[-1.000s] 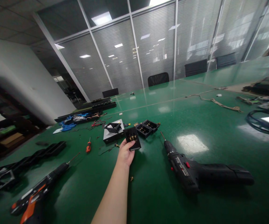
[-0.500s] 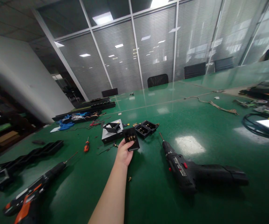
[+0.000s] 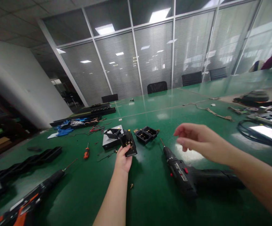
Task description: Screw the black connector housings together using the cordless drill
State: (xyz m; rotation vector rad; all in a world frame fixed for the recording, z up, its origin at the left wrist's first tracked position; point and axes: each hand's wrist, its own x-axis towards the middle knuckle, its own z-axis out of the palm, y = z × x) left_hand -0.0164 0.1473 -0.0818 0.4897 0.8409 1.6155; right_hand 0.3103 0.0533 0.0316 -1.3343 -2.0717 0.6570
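My left hand (image 3: 123,160) is closed on a small black terminal plate (image 3: 128,143) with gold posts, held just above the green table (image 3: 150,194). My right hand (image 3: 200,141) hovers in the air at the right, fingers loosely curled and apart, holding nothing. It hangs over the black cordless drill (image 3: 192,178) lying on the table. Two more black terminal boxes (image 3: 146,134) lie just beyond the held plate, next to a grey block carrying a black frame (image 3: 112,136).
A second drill with orange trim (image 3: 29,199) lies at the lower left. An orange screwdriver (image 3: 86,152), a small gold screw (image 3: 131,186), black rails (image 3: 23,163), blue cloth (image 3: 62,130) and cables (image 3: 251,133) at the right lie about the table. Chairs stand along the far edge.
My right hand has come into view from the right and now hovers above the black drill. My left hand keeps its hold on the terminal plate, shifted slightly left.
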